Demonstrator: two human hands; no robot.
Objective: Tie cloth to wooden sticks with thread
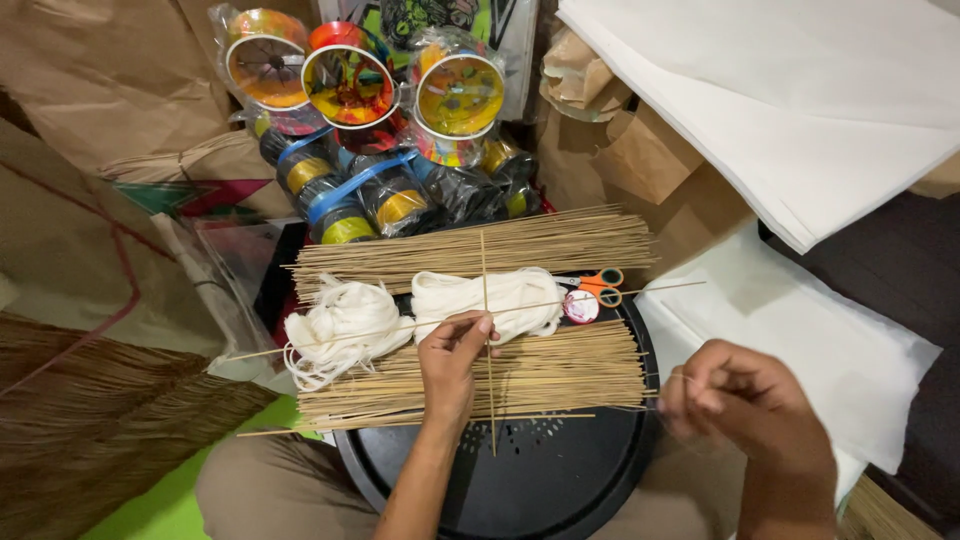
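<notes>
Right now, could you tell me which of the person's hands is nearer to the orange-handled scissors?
The left hand: it sits just below-left of the scissors, pinching the crossed sticks. The right hand is farther, down to their right.

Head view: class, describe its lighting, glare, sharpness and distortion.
Head view: even, soft light; glare on the shiny plastic-wrapped thread spools at top; thin bamboo sticks and left hand sharp; right hand slightly soft; wide-angle bending toward the edges.

Left hand pinches crossed sticks over black tray; right hand closed on thread.
</notes>
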